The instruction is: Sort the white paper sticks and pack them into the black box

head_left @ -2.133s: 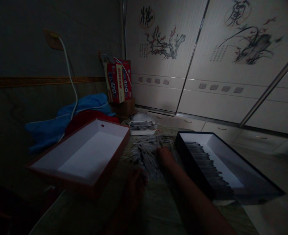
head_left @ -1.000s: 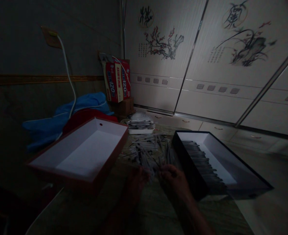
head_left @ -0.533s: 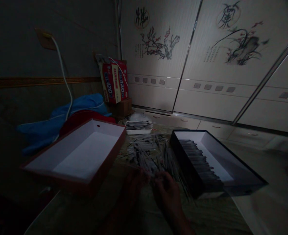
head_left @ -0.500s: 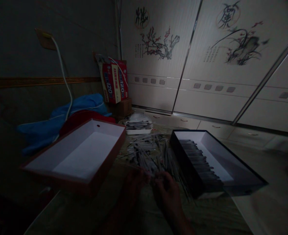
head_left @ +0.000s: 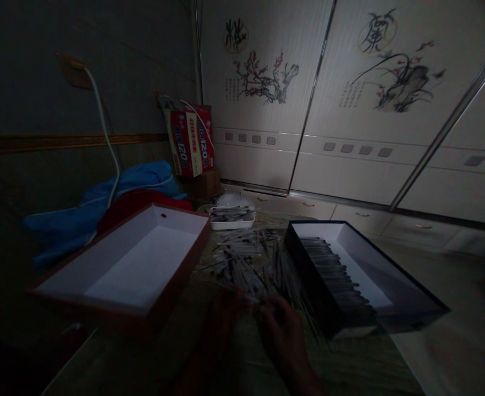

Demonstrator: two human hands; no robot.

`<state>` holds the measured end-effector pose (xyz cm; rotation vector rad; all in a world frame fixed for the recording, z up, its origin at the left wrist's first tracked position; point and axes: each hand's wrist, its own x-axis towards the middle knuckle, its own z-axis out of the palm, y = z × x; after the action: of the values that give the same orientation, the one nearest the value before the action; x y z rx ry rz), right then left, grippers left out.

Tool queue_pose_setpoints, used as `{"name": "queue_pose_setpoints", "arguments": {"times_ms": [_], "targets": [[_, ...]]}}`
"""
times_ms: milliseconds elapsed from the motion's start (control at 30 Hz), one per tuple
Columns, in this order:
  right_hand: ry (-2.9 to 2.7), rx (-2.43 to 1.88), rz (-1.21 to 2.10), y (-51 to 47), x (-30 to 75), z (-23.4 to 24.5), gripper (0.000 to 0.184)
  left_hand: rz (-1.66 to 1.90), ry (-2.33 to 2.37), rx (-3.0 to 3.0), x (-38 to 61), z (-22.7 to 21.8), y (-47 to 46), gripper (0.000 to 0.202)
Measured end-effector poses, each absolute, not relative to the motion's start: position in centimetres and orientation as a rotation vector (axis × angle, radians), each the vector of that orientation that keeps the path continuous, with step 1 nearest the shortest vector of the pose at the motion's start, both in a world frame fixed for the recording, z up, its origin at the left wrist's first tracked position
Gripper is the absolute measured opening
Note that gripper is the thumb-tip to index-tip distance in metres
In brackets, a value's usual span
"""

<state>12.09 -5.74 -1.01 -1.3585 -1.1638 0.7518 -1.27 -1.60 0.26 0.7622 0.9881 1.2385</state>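
Note:
A loose heap of thin white sticks with dark tips [head_left: 251, 264] lies on the table between two open boxes. My left hand [head_left: 221, 324] and my right hand [head_left: 284, 335] meet at the heap's near edge, fingers curled and pinched on one stick [head_left: 253, 300] held between them. The scene is very dark, so finger detail is faint. To the right, a black box [head_left: 308, 269] with a white inside holds a neat row of the same sticks along its left wall. On the left stands a red box [head_left: 172, 280], its white interior bare.
A small white tray [head_left: 231, 224] with more sticks sits at the table's far end. Blue cloth [head_left: 102, 203], a red and yellow carton [head_left: 191, 140] and a white cable [head_left: 102, 121] are at the back left. Painted sliding doors [head_left: 350, 110] fill the background.
My right hand came back from the far part of the heap toward me and joined my left hand at the near edge. The view shifted slightly.

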Motion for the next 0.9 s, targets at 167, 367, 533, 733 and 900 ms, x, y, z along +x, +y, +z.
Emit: {"name": "queue_pose_setpoints", "arguments": {"times_ms": [167, 367, 533, 733, 900], "targets": [[-1.291, -1.381, 0.744, -5.8, 12.3, -1.3, 0.029, 1.213, 1.007, 0.874, -1.5, 0.1, -1.7, 0.026], [-1.416, -1.429, 0.505, -5.5, 12.3, -2.6, 0.035, 1.205, 1.003, 0.892, -1.2, 0.3, -2.0, 0.028], [-1.477, -1.429, 0.532, -6.0, 11.7, -1.8, 0.024, 1.213, 1.033, 0.810, -1.3, 1.2, -2.1, 0.024], [-1.525, -1.407, 0.530, -6.3, 11.9, -1.6, 0.029, 1.209, 1.040, 0.807, -1.3, 1.1, -2.0, 0.025], [-1.525, -1.464, 0.574, -6.2, 12.1, -1.7, 0.025, 1.232, 1.059, 0.811, -1.1, 1.0, -2.0, 0.030]]}}
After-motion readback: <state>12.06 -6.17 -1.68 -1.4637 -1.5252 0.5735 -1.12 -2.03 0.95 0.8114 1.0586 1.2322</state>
